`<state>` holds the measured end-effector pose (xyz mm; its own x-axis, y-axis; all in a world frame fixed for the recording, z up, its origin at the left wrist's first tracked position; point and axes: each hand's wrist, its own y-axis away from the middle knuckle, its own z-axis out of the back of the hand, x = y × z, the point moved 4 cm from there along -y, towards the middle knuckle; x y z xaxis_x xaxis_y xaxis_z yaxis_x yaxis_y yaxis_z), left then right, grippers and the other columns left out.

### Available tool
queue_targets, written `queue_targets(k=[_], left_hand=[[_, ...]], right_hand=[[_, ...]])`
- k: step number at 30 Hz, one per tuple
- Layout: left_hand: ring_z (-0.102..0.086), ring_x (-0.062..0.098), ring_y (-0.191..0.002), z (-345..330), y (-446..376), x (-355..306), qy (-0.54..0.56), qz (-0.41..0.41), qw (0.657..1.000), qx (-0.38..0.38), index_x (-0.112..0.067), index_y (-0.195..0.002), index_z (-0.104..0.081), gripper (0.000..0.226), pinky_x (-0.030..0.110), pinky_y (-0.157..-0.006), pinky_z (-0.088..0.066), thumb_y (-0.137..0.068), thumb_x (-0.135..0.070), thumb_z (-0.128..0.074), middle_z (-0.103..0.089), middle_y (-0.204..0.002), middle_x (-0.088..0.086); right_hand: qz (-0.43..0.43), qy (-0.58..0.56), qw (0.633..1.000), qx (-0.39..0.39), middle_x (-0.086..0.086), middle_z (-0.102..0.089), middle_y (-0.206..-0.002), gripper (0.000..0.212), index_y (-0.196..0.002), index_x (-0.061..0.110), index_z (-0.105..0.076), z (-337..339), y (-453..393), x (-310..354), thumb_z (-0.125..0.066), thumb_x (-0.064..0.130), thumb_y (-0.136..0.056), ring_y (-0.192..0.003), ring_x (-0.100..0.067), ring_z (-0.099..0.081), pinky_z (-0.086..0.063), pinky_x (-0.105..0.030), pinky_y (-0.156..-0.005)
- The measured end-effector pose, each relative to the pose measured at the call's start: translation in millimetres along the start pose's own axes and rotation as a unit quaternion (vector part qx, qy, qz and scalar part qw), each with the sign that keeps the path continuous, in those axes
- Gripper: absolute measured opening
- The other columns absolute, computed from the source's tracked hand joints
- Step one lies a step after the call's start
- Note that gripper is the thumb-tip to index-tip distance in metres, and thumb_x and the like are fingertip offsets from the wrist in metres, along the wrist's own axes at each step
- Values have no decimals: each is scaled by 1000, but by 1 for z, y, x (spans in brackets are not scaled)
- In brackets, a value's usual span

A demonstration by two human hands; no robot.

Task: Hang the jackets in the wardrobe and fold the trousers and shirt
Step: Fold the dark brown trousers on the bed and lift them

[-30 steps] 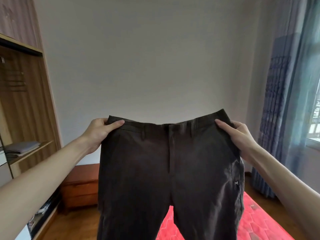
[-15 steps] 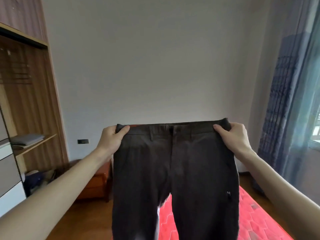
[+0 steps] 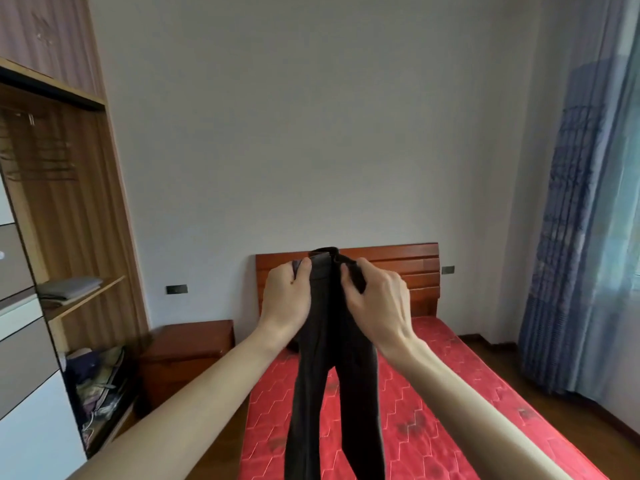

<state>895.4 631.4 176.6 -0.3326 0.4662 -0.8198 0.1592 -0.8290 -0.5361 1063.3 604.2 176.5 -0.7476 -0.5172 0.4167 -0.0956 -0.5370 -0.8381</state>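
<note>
Left hand (image 3: 285, 296), right hand (image 3: 377, 299) fingers pinch trousers (image 3: 329, 358) waistband together.

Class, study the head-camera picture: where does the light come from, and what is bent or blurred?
Head view: soft daylight enters through the blue curtain on the right; the wide lens bows the wardrobe edge; the hands and dark trousers look slightly soft.
</note>
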Motion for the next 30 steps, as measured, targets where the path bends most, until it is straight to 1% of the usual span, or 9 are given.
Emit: queue_targets(k=[4, 6, 10, 16, 20, 22, 24, 27, 30], left_hand=[[-66, 22, -69, -4, 10, -1, 32, 22, 999, 5, -6, -79, -66, 46, 53, -73, -54, -110, -32, -45, -67, -73, 7], [-73, 22, -84, -5, 16, 3, 56, 48, 997, 17, -13, -89, -71, 42, 49, -82, -59, -111, -34, -42, -75, -86, 6], [-77, 19, -92, 5, 22, 5, 148, 83, 984, 54, -18, -95, -77, 45, 36, -82, -63, -110, -44, -44, -79, -92, 3], [-75, 26, -108, 12, 29, 13, 259, 88, 955, 113, -13, -123, -72, 25, 46, -99, -59, -99, -20, -71, -78, -113, 10], [-73, 26, -113, 17, 31, 27, 283, 130, 942, 128, -10, -126, -69, 24, 42, -101, -57, -108, -17, -54, -77, -117, 11], [-73, 27, -115, 22, 30, 34, 286, 134, 939, 138, -11, -122, -72, 24, 40, -101, -55, -108, -19, -54, -77, -117, 11], [-72, 27, -116, 28, 28, 37, 300, 132, 931, 161, -12, -121, -73, 23, 40, -102, -54, -108, -20, -55, -77, -120, 12], [-70, 28, -120, 36, 24, 41, 284, 99, 933, 200, -9, -125, -69, 26, 41, -106, -53, -108, -24, -55, -74, -124, 14], [-73, 27, -114, 49, 13, 48, 248, 88, 947, 185, -5, -122, -72, 27, 38, -103, -56, -105, -24, -61, -77, -118, 14]], right_hand=[[-3, -81, 997, -8, 17, -56, -64, 30, -75, 25, -51, -15, 6, 18, -66, 25, -102, -55, -4, -54, -40, -24, -55], [-27, -132, 991, 13, 16, -68, -72, 20, -84, 21, -65, -21, 8, 24, -68, 31, -101, -65, -2, -66, -51, -26, -61], [-102, -204, 971, 68, 8, -72, -68, 41, -83, 19, -73, -27, 14, 30, -51, 43, -108, -59, -4, -66, -54, -27, -57], [-132, -293, 938, 129, 8, -81, -98, 37, -120, 18, -78, -26, 16, 30, -44, 28, -111, -96, -6, -76, -62, -35, -91], [58, -109, 991, -58, 14, -73, -106, 22, -116, 23, -75, -8, 26, 14, -59, 31, -103, -109, -9, -61, -54, -39, -93], [-15, -130, 990, -44, 17, -59, -136, 42, -138, 38, -60, -9, 23, -14, -68, 43, -98, -132, -8, -46, -43, -34, -110], [-181, -284, 935, 115, 16, -44, -155, 76, -151, 53, -38, -19, 22, -43, -79, 56, -87, -141, -6, -45, -42, -30, -113], [-312, -455, 768, 325, -8, -64, -145, 81, -144, 30, -57, -38, 32, -57, -90, 56, -75, -126, -24, -67, -58, -35, -97], [-292, -472, 767, 322, -20, -72, -128, 51, -121, 12, -74, -45, 26, -68, -93, 34, -79, -116, -34, -72, -61, -37, -90]])
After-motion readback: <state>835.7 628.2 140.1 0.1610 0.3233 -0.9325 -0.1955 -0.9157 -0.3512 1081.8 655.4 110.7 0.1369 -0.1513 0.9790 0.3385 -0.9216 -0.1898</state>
